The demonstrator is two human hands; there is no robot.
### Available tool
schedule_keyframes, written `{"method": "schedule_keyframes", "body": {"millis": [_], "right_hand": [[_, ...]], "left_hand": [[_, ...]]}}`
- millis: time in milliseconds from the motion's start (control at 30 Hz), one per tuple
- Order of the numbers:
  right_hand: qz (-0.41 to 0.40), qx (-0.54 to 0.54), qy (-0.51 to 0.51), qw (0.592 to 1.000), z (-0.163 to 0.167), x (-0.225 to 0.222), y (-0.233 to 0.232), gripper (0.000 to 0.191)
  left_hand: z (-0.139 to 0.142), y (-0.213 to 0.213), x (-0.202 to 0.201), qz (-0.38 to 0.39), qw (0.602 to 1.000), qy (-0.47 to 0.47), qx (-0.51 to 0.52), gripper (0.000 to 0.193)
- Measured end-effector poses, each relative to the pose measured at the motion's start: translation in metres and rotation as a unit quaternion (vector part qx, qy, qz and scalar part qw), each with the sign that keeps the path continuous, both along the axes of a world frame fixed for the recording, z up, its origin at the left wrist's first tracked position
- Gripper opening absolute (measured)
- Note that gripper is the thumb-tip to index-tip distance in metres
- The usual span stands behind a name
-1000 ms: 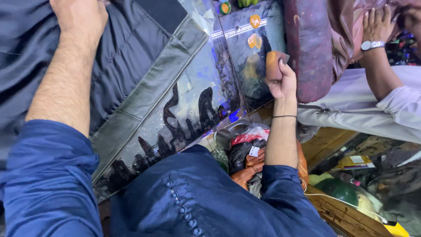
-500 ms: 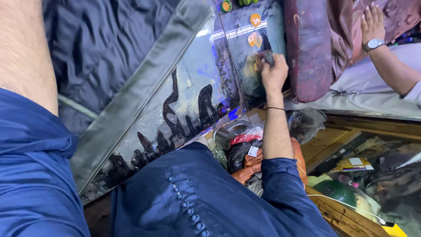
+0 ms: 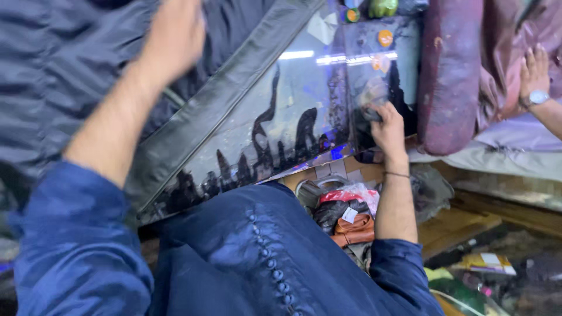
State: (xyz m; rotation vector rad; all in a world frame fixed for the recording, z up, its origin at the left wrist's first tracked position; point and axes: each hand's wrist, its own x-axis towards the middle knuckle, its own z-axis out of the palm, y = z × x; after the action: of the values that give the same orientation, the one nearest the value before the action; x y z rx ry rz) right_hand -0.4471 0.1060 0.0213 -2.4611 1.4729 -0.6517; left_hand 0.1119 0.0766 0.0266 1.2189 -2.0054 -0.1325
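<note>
The dark pad (image 3: 370, 112) sat pinched in the fingers of the right hand (image 3: 387, 127), pressed flat against the glossy stained work surface (image 3: 304, 93); it looked like a sponge or dauber, though the view was too dim to say which. Directly under the pad the glass-like slab carried black streaks and drips of dye running toward the near edge. Just left of the grip lay a long grey-black leather strip (image 3: 216, 111), laid diagonally and touching the slab's edge. Further left, the left hand (image 3: 175, 38) was blurred over the dark blue-grey leather sheet (image 3: 52, 64); whether its fingers were spread or closed on the leather could not be told. Right of the grip stood a maroon leather roll (image 3: 449, 76), and beyond it another person's hand (image 3: 534, 73) with a wristwatch rested on reddish hide. Below the right wrist sat a heap of small leather goods (image 3: 351, 219). Judged step: loading or wiping the pad on the slab, dyeing in hand. Next move would call for lifting the pad cleanly and steadying the leather with the left hand before any contact.
</note>
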Motion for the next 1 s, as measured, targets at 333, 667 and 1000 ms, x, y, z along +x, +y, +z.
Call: {"method": "schedule_keyframes", "body": {"millis": [333,667,1000], "right_hand": [[-0.160,-0.162,0.023,0.973,-0.015,0.028,0.019,0.018],[-0.206,-0.170,-0.034,0.963,-0.007,0.104,0.046,0.025],[-0.200,-0.172,0.041,0.964,-0.017,0.212,0.115,0.027]], "left_hand": [[-0.017,0.344,0.043,0.344,0.932,0.065,0.093,0.022],[-0.087,0.477,0.048,0.511,0.615,0.583,0.145,0.072],[-0.124,0.490,0.088,0.190,0.445,0.769,0.417,0.032]]}}
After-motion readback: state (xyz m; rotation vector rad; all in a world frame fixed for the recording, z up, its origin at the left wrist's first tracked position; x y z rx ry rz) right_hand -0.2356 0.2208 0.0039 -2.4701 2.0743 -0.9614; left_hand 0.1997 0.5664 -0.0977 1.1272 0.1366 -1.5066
